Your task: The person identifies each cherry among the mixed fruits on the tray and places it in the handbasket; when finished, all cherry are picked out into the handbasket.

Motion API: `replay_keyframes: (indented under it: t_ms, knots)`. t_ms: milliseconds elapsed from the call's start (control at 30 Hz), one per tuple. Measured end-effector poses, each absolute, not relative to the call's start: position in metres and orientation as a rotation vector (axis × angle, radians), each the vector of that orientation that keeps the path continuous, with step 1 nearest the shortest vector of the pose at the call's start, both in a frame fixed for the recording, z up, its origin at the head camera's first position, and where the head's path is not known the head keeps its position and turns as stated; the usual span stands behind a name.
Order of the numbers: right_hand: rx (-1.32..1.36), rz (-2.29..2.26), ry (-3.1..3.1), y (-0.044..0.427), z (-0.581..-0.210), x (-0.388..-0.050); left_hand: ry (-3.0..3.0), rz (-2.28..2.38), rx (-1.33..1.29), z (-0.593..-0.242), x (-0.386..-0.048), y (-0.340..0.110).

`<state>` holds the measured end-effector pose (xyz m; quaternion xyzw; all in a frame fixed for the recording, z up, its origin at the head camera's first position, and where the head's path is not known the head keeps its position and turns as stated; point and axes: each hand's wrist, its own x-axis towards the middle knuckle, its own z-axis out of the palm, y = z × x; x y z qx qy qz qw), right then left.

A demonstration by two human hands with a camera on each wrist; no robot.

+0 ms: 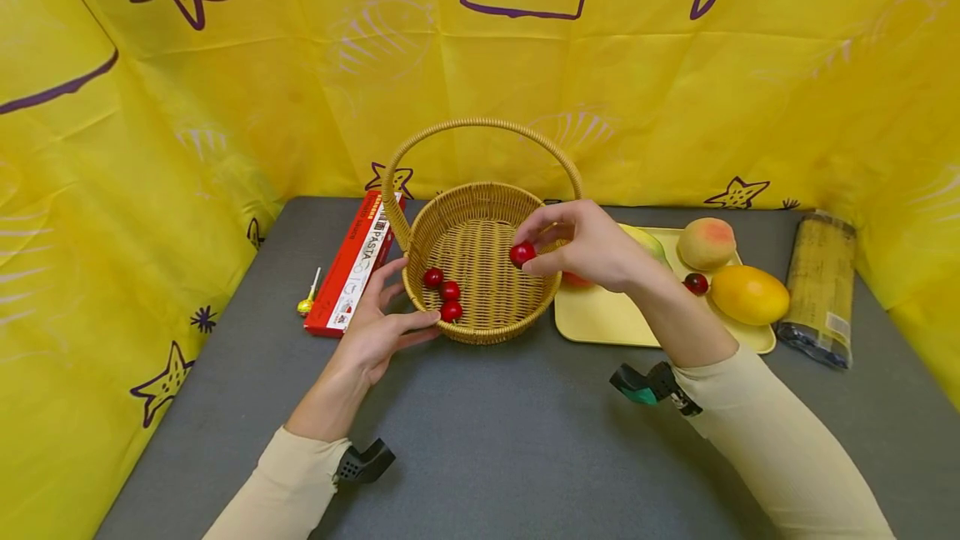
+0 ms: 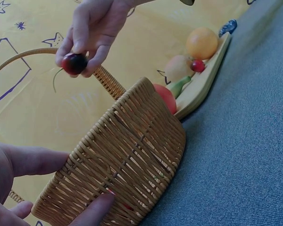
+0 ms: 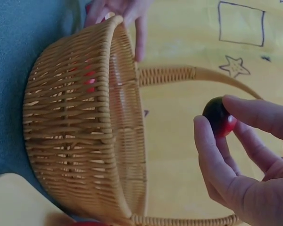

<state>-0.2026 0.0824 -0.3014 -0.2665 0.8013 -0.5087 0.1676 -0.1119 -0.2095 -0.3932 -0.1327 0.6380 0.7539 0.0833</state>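
Note:
A round wicker basket (image 1: pixel 480 332) with a tall handle stands at the middle of the table, with three red cherries (image 1: pixel 450 292) at its left inside. My left hand (image 1: pixel 373 332) rests against the basket's left outer side, its thumb and fingers spread and fairly straight along the wall near the rim. Over the basket's right part, my right hand (image 1: pixel 592 247) pinches another cherry (image 1: pixel 522 254) between thumb and fingers. Its green stem hangs down in the left wrist view. In the right wrist view the held cherry (image 3: pixel 220 117) is apart from the basket rim.
Right of the basket, a cream tray (image 1: pixel 607 323) bears a peach (image 1: pixel 707 243), a yellow mango-like fruit (image 1: pixel 750 295), a cherry (image 1: pixel 696 283) and partly hidden fruit. Farther right lies a long dark-yellow package (image 1: pixel 819 286). At left are a red pasta box (image 1: pixel 348 273) and a lollipop (image 1: pixel 307 303).

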Motion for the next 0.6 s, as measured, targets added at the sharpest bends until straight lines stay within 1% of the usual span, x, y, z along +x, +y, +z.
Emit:
replay_keyframes:
  t_ms: [400, 600]
  knots:
    - [-0.665, -1.483, 2.221, 0.051, -0.296, -0.215, 1.907, 2.248, -0.407, -0.393, -0.112, -0.209]
    - [-0.657, -1.42, 2.256, 0.04, -0.292, -0.223, 1.909, 2.241, -0.406, -0.393, -0.113, -0.209]
